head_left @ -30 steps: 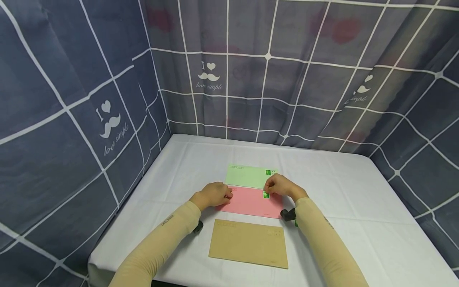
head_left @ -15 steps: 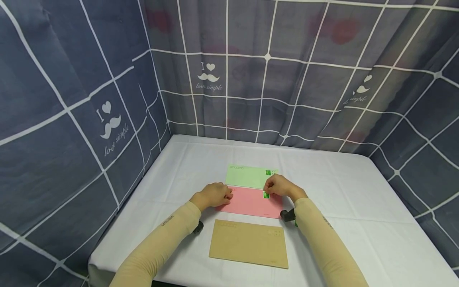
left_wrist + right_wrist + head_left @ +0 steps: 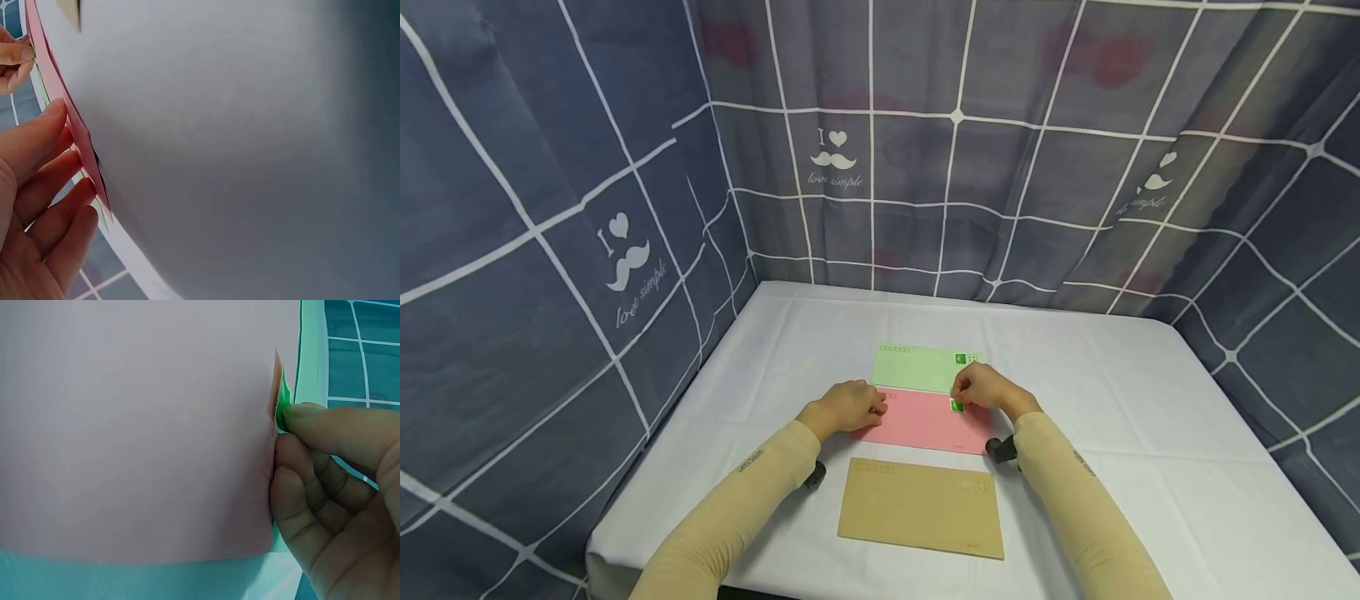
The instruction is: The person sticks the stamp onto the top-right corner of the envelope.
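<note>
A pink envelope (image 3: 917, 427) lies flat on the table, just below a green envelope (image 3: 912, 367). My left hand (image 3: 845, 406) rests its fingertips on the pink envelope's left end; in the left wrist view its fingers (image 3: 53, 172) are spread and relaxed along the paper. At the upper right of the same envelope, my right hand (image 3: 988, 388) pinches a small green stamp (image 3: 957, 407). The right wrist view shows the stamp (image 3: 284, 406) between thumb and index finger, its free edge lifted off the pink paper. The stamp's lower edge is hidden by the fingers.
Nearer the front of the white-clothed table (image 3: 1120, 392) lies a brown envelope (image 3: 920, 510). Another green stamp (image 3: 961, 359) is on the green envelope's upper right corner. A small green piece (image 3: 1019, 468) shows partly beside the right sleeve. Checked curtains (image 3: 910, 167) surround the table.
</note>
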The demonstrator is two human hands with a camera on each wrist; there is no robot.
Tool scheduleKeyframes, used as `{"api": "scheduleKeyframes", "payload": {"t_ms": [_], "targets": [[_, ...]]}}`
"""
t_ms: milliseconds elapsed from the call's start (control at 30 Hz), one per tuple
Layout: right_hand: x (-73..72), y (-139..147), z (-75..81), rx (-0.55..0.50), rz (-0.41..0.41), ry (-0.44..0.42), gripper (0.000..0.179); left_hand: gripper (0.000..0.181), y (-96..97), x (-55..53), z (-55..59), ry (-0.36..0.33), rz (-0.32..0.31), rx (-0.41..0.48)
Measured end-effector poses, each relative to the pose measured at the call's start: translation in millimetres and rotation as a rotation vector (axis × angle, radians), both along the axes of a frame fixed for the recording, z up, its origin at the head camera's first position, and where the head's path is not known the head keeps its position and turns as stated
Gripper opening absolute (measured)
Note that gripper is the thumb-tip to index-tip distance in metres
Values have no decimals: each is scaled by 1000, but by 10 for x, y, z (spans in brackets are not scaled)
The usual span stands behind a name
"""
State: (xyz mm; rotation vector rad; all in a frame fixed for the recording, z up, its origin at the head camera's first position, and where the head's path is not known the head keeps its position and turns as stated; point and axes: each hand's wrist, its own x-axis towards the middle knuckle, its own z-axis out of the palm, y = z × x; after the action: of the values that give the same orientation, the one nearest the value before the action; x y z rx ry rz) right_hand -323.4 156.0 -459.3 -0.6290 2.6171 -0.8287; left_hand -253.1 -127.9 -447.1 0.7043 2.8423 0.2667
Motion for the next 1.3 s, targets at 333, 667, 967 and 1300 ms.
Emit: {"api": "scheduleKeyframes", "payload": {"t_ms": [333,667,967,1300], "targets": [[10,-5,-1,-7,-15,-2,11,32,-4,-19,-29,2,6,11],[41,-7,-15,-31,-32,12,10,32,-3,3,-27,-8,12,12],[47,-8,-25,-34,-40,0,11,32,-11,5,-30,-3,0,26],[46,-13,-22,-44,-54,-9,8,31,-17,-13,-50,15,1,25]]}}
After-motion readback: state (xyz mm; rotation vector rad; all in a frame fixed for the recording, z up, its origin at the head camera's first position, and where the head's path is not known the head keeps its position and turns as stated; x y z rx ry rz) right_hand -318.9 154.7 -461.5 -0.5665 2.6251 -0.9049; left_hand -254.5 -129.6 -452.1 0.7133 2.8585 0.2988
